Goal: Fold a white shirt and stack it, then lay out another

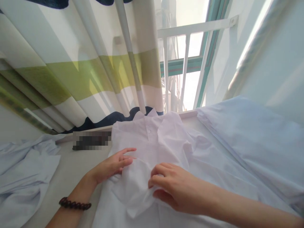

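Observation:
A white button-up shirt [149, 139] lies spread on the pale surface with its collar toward the curtain. My left hand [116, 163] rests at the shirt's left side, its fingers stretched out over the cloth. My right hand [169, 183] is at the shirt's middle, the fingers curled and the thumb close beneath them at a raised fold. The fingertips appear closed on the white cloth, though they partly hide the contact. A dark beaded bracelet [74, 204] circles my left wrist.
Folded white cloth [251, 136] lies on the right, and a rumpled white garment [26, 171] on the left. Near the back edge is a dark, pixelated item [91, 141]. A striped curtain [102, 76] and white railing [197, 28] stand behind, before the window.

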Action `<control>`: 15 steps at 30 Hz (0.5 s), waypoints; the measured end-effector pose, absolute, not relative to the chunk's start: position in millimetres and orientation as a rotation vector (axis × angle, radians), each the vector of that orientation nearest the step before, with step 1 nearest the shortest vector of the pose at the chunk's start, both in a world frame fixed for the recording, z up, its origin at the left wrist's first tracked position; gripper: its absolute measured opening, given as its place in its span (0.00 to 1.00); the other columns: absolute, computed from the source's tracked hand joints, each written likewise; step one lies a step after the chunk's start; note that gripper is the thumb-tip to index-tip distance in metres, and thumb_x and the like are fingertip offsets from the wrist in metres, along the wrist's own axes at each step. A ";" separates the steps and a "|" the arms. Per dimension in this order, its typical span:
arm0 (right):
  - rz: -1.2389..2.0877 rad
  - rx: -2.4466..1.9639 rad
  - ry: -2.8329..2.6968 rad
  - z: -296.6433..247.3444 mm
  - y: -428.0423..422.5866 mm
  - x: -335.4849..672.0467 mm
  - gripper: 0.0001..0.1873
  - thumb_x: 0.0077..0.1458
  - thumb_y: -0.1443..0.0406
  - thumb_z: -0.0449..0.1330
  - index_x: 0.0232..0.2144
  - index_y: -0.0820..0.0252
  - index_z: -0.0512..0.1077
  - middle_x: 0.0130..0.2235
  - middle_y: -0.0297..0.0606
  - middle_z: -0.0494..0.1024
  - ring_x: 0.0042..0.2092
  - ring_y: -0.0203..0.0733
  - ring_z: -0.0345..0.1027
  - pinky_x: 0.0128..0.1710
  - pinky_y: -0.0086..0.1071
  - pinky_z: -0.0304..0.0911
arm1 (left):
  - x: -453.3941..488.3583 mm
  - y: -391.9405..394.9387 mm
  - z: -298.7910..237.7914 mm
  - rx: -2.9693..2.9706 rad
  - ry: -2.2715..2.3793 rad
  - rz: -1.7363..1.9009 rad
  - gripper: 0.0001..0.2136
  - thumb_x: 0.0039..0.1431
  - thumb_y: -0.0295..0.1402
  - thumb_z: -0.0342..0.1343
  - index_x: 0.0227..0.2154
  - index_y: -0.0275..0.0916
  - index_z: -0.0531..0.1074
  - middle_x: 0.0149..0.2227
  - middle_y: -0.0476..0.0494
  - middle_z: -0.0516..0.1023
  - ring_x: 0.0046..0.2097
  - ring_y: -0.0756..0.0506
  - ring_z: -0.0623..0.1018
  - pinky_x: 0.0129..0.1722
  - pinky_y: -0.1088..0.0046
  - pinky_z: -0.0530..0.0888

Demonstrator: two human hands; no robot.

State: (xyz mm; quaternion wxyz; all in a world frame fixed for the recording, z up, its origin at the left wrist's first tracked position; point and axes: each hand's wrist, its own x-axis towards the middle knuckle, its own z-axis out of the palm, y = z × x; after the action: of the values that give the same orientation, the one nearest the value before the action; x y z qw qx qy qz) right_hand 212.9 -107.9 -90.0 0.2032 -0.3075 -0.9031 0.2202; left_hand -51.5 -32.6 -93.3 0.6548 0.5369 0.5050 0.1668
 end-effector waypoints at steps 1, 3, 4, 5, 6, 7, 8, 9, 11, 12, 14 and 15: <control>0.633 -0.888 -2.491 -87.8 -106.2 218.0 0.10 0.60 0.61 0.56 0.44 0.54 0.70 0.42 0.37 0.75 0.42 0.41 0.70 0.44 0.34 0.65 | -53.4 -37.7 -92.8 1.263 1.124 0.338 0.32 0.50 0.43 0.64 0.57 0.44 0.60 0.47 0.41 0.78 0.45 0.42 0.79 0.39 0.70 0.75; 0.606 -1.050 -2.375 -84.3 -95.1 232.3 0.16 0.63 0.57 0.53 0.50 0.56 0.68 0.47 0.40 0.75 0.47 0.43 0.69 0.47 0.37 0.65 | -59.1 -46.4 -91.4 1.331 1.114 0.302 0.29 0.47 0.40 0.66 0.51 0.44 0.65 0.44 0.44 0.79 0.44 0.41 0.79 0.40 0.70 0.74; 0.544 -1.164 -2.291 -84.3 -85.6 240.8 0.17 0.64 0.56 0.50 0.51 0.57 0.67 0.49 0.42 0.75 0.50 0.45 0.68 0.50 0.39 0.64 | -63.5 -50.1 -90.3 1.347 1.129 0.320 0.27 0.45 0.40 0.67 0.49 0.44 0.66 0.43 0.46 0.79 0.44 0.42 0.79 0.40 0.70 0.74; 0.480 -1.287 -2.223 -85.9 -73.9 249.5 0.18 0.65 0.56 0.47 0.51 0.57 0.66 0.51 0.43 0.74 0.54 0.47 0.66 0.52 0.43 0.62 | -68.8 -53.3 -89.0 1.344 1.151 0.355 0.25 0.45 0.40 0.66 0.47 0.45 0.67 0.42 0.47 0.79 0.42 0.42 0.79 0.39 0.71 0.74; 0.451 -1.390 -2.166 -89.2 -60.6 258.0 0.20 0.66 0.55 0.45 0.53 0.56 0.66 0.53 0.44 0.73 0.57 0.48 0.64 0.54 0.44 0.60 | -74.7 -56.1 -87.6 1.320 1.175 0.394 0.25 0.45 0.41 0.66 0.46 0.45 0.66 0.40 0.48 0.79 0.40 0.42 0.79 0.37 0.71 0.74; 0.451 -1.487 -2.112 -93.8 -46.4 265.6 0.21 0.67 0.55 0.43 0.54 0.57 0.65 0.55 0.45 0.71 0.58 0.49 0.62 0.56 0.45 0.58 | -80.5 -58.7 -86.0 1.286 1.198 0.429 0.25 0.44 0.41 0.65 0.46 0.46 0.65 0.39 0.49 0.78 0.38 0.43 0.79 0.34 0.72 0.74; 0.457 -1.571 -2.079 -99.1 -32.3 271.9 0.22 0.67 0.56 0.42 0.56 0.58 0.64 0.58 0.45 0.69 0.60 0.49 0.60 0.58 0.45 0.56 | -85.5 -60.9 -84.5 1.249 1.219 0.450 0.25 0.44 0.42 0.65 0.46 0.46 0.64 0.37 0.50 0.78 0.36 0.43 0.78 0.31 0.73 0.73; 0.448 -1.639 -2.065 -104.5 -18.9 276.5 0.23 0.67 0.57 0.42 0.57 0.60 0.62 0.60 0.46 0.67 0.62 0.49 0.57 0.61 0.44 0.52 | -89.2 -62.9 -83.2 1.223 1.245 0.454 0.25 0.45 0.42 0.64 0.46 0.47 0.64 0.36 0.51 0.78 0.34 0.43 0.78 0.29 0.74 0.73; 0.422 -1.725 -2.118 -113.4 4.1 280.9 0.25 0.67 0.58 0.42 0.60 0.65 0.59 0.65 0.50 0.59 0.66 0.50 0.49 0.63 0.43 0.47 | -91.6 -65.8 -81.7 1.233 1.305 0.423 0.24 0.47 0.43 0.63 0.47 0.47 0.64 0.37 0.50 0.78 0.35 0.43 0.78 0.29 0.74 0.73; 0.390 -1.770 -2.118 -116.1 13.3 281.2 0.26 0.67 0.58 0.43 0.61 0.67 0.58 0.65 0.51 0.58 0.66 0.51 0.48 0.63 0.43 0.47 | -90.6 -66.4 -81.6 1.275 1.338 0.404 0.24 0.48 0.44 0.62 0.48 0.47 0.64 0.39 0.49 0.78 0.37 0.42 0.79 0.31 0.73 0.74; 0.307 -1.887 -2.041 -117.7 28.1 280.3 0.27 0.66 0.58 0.44 0.62 0.69 0.56 0.64 0.54 0.59 0.65 0.53 0.50 0.61 0.43 0.49 | -86.9 -64.7 -82.2 1.402 1.398 0.383 0.23 0.52 0.46 0.60 0.50 0.46 0.66 0.45 0.46 0.78 0.44 0.40 0.78 0.39 0.70 0.75; 0.272 -1.946 -1.978 -117.3 34.1 280.1 0.28 0.66 0.58 0.44 0.62 0.69 0.55 0.63 0.55 0.61 0.64 0.54 0.52 0.60 0.43 0.51 | -85.2 -61.7 -82.5 1.474 1.430 0.392 0.23 0.53 0.47 0.59 0.51 0.46 0.67 0.48 0.45 0.77 0.47 0.40 0.77 0.43 0.69 0.74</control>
State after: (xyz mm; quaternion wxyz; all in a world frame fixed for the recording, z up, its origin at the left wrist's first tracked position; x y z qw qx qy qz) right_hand 280.1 34.1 -117.3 0.1757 -0.6871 -0.6985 0.0959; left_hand -85.2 -61.7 -82.5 0.5015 0.6100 0.5918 0.1620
